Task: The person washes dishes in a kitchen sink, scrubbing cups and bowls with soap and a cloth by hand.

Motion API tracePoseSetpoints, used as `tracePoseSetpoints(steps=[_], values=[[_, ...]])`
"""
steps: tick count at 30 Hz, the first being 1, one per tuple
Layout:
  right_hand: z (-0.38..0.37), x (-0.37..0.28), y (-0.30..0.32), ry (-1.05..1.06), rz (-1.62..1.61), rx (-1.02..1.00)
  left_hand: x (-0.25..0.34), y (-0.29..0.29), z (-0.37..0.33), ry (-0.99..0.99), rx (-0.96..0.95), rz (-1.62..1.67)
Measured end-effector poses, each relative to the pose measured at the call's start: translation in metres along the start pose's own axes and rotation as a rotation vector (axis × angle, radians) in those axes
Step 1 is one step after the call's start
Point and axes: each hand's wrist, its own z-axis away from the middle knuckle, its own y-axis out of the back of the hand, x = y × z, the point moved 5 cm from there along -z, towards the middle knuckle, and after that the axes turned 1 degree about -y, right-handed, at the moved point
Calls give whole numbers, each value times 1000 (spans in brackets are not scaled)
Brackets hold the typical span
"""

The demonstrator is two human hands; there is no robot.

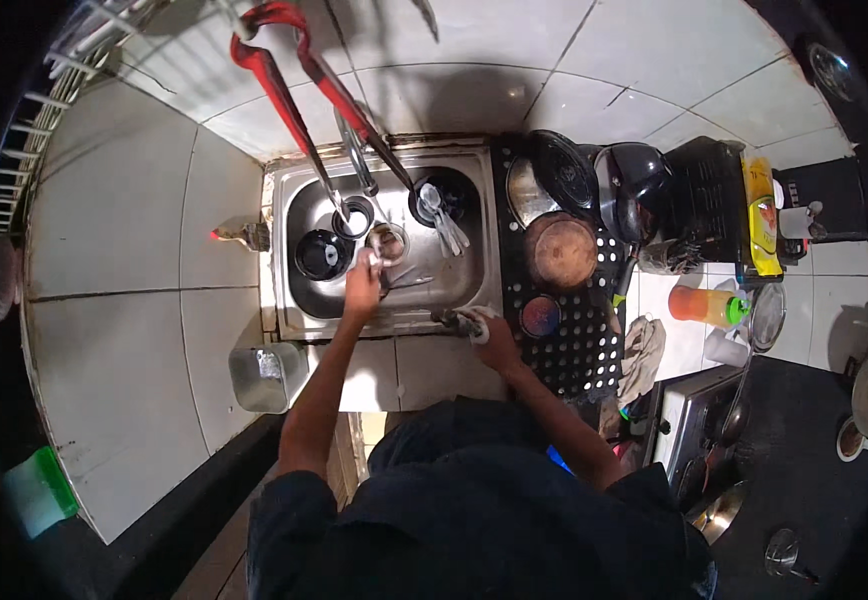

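Over shiny steel sink (pixel 304 200), left hand (pixel 361 285) grips small round metal cup (pixel 388 243) (wet, likely slippery; hold rim). Right hand (pixel 497 343) closed on sink-edge tap (pixel 451 320).

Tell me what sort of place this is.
Most likely a small home kitchen, at the washing-up spot. A steel sink holds cups and spoons, a black drying rack beside it carries pots and lids, and white tiles cover the wall. The left hand reaches into the sink; the right hand rests at its edge.
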Motion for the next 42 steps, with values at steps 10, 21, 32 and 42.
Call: tracePoseSetpoints(steps=[10, 21, 32, 42], values=[[16, -4, 0, -35, -49, -55, 9, -44, -37, 824, 455, 1351], [11, 17, -2, -9, -23, 118, -36, -36, 3, 575, 617, 1048], [-1, 0, -37, -619, -383, 230, -3, -32, 46, 611, 104, 1829], [-45, -54, -93, 0, -222, 138, 70, -10, 45, 637, 204, 1620]])
